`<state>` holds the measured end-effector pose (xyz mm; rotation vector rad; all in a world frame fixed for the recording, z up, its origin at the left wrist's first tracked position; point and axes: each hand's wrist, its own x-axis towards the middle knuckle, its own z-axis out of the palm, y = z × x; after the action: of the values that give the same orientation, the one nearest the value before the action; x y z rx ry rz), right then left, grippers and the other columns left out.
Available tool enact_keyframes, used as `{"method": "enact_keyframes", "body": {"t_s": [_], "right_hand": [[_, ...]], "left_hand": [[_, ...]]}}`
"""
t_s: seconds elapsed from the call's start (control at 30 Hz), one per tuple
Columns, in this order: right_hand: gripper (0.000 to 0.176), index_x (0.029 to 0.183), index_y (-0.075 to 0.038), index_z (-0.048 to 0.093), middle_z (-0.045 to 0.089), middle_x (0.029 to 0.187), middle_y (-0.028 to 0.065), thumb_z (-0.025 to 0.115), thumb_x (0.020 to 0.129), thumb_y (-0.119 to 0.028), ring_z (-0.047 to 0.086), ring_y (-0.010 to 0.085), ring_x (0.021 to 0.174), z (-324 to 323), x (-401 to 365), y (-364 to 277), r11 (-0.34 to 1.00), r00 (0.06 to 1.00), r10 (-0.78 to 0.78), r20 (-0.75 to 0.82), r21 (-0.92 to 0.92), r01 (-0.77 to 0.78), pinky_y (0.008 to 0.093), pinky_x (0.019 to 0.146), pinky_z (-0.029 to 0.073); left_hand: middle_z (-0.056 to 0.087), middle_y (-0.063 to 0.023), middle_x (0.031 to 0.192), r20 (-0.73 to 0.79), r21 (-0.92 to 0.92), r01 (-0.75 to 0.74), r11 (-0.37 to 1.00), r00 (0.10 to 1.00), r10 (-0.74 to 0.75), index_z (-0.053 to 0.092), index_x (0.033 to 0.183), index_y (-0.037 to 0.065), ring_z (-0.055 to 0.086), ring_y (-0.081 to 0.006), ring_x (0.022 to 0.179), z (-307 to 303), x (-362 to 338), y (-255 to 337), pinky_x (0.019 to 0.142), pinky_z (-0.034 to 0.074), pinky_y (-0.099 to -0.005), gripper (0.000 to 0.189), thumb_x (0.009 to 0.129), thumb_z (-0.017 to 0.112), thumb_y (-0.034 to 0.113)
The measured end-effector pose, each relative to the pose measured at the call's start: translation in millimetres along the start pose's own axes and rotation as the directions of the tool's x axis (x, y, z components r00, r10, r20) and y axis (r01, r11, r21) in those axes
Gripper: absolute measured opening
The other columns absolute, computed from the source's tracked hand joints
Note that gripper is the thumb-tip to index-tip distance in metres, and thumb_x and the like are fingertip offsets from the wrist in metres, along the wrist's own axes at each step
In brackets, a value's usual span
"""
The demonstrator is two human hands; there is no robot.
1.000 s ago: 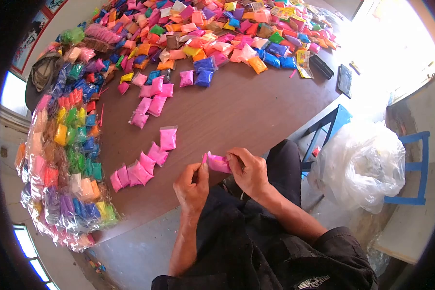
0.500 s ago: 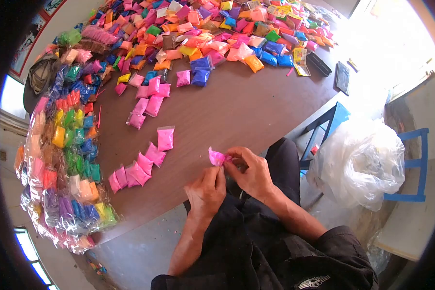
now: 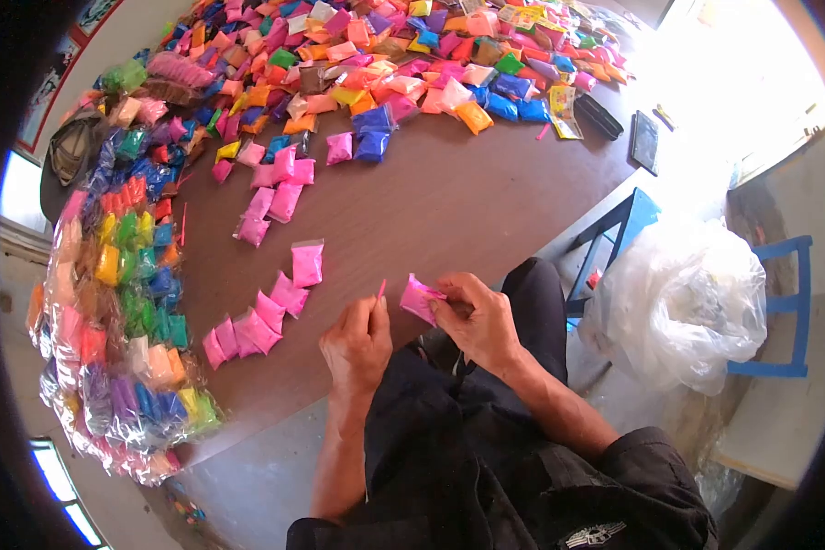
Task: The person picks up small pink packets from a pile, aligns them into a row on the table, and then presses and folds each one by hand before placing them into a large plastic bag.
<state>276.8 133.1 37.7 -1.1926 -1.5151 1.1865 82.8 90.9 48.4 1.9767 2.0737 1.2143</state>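
Note:
Over the near table edge, my right hand (image 3: 477, 321) pinches a small clear packet with pink filling (image 3: 419, 299) at its right side. My left hand (image 3: 356, 339) is closed, its thumb and fingers gripping a thin pink stick (image 3: 382, 288) whose tip points upward. A gap separates the stick from the packet. To the left, several similar pink packets (image 3: 289, 291) lie in a slanting row on the brown table (image 3: 403, 206). Farther back sits another cluster of pink packets (image 3: 285, 201).
Heaped colourful packets (image 3: 339, 55) cover the far side, and bagged packets (image 3: 142, 302) line the left edge. A black case (image 3: 600, 117) and a phone (image 3: 645, 142) lie at the right. Beside the table, a large clear plastic bag (image 3: 678, 307) rests on a blue chair (image 3: 784, 307).
My hands have moved apart. The left moved left with the pink stick, now visible; the right keeps the pink packet, which shows more of its face.

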Motion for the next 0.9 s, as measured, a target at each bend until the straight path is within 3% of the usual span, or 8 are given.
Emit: {"method": "enact_keyframes", "body": {"t_s": [0.1, 0.23, 0.33, 0.5, 0.6, 0.7, 0.9], "right_hand": [[0.026, 0.122, 0.001, 0.07, 0.081, 0.107, 0.021, 0.076, 0.098, -0.007, 0.082, 0.0246, 0.095, 4.8, -0.5, 0.8, 1.0, 1.0, 0.003, 0.007, 0.022, -0.003, 0.0361, 0.08, 0.065], [0.024, 0.121, 0.0, 0.071, 0.081, 0.106, 0.0195, 0.075, 0.098, -0.005, 0.082, 0.0256, 0.091, 4.9, -2.5, -5.0, 1.0, 0.999, 0.026, 0.034, -0.005, -0.026, 0.0371, 0.077, 0.064], [0.023, 0.121, 0.002, 0.072, 0.082, 0.104, 0.017, 0.077, 0.098, 0.0, 0.08, 0.0172, 0.094, 4.4, -1.4, -9.4, 0.998, 0.998, 0.0, 0.061, -0.069, 0.005, 0.0305, 0.08, 0.064], [0.023, 0.119, 0.003, 0.074, 0.082, 0.101, 0.0166, 0.077, 0.097, 0.002, 0.081, 0.0169, 0.09, 9.1, -3.2, -8.4, 0.984, 0.989, -0.136, 0.054, -0.11, 0.141, 0.0302, 0.079, 0.064], [0.023, 0.119, 0.003, 0.074, 0.082, 0.102, 0.0156, 0.077, 0.096, 0.003, 0.08, 0.0162, 0.091, 12.4, -7.0, -5.6, 0.995, 0.996, -0.08, 0.036, -0.053, 0.082, 0.0301, 0.08, 0.064], [0.023, 0.119, 0.003, 0.074, 0.082, 0.102, 0.0147, 0.077, 0.096, 0.004, 0.08, 0.0156, 0.091, 13.1, -7.8, -6.5, 0.998, 0.998, -0.056, 0.03, -0.025, 0.057, 0.0297, 0.081, 0.064], [0.023, 0.118, 0.004, 0.074, 0.082, 0.101, 0.0136, 0.078, 0.095, 0.003, 0.08, 0.0147, 0.091, 13.5, -7.7, -4.1, 0.998, 0.998, -0.044, 0.039, -0.039, 0.046, 0.0288, 0.081, 0.064]], "left_hand": [[0.068, -0.0146, 0.074, 0.07, -0.199, 0.142, 0.97, 0.989, -0.13, 0.071, 0.094, 0.003, 0.066, -0.0269, 0.06, -3.4, 0.0, 6.9, 0.057, 0.051, -0.0394, 0.012, 0.099, 0.079, 0.01], [0.068, -0.0156, 0.075, 0.132, -0.237, 0.199, 0.951, 0.976, -0.172, 0.072, 0.092, 0.001, 0.064, -0.0235, 0.059, -5.8, -6.3, 14.4, 0.059, 0.051, -0.0385, 0.017, 0.102, 0.078, 0.014], [0.066, -0.0152, 0.072, 0.171, -0.275, 0.275, 0.921, 0.957, -0.235, 0.072, 0.091, 0.0, 0.061, -0.021, 0.058, -9.9, -7.8, 20.3, 0.058, 0.049, -0.0378, 0.021, 0.103, 0.077, 0.016], [0.06, -0.0105, 0.065, 0.323, -0.305, 0.474, 0.826, 0.867, -0.379, 0.071, 0.089, -0.002, 0.053, -0.0125, 0.059, -3.8, -5.4, 11.9, 0.056, 0.044, -0.0343, 0.025, 0.105, 0.074, 0.017], [0.056, -0.0058, 0.063, 0.341, -0.389, 0.422, 0.819, 0.892, -0.298, 0.07, 0.088, -0.001, 0.05, -0.008, 0.062, -2.8, -9.9, 16.3, 0.055, 0.041, -0.0329, 0.025, 0.105, 0.073, 0.016], [0.055, -0.0033, 0.063, 0.333, -0.408, 0.448, 0.796, 0.884, -0.327, 0.069, 0.088, -0.001, 0.049, -0.0058, 0.064, -2.8, -11.0, 15.9, 0.055, 0.041, -0.0321, 0.025, 0.105, 0.073, 0.016], [0.055, -0.0044, 0.063, 0.302, -0.378, 0.41, 0.83, 0.902, -0.308, 0.069, 0.087, -0.001, 0.048, -0.0057, 0.064, -1.1, -5.3, 15.3, 0.056, 0.041, -0.0315, 0.024, 0.104, 0.073, 0.015]]}}
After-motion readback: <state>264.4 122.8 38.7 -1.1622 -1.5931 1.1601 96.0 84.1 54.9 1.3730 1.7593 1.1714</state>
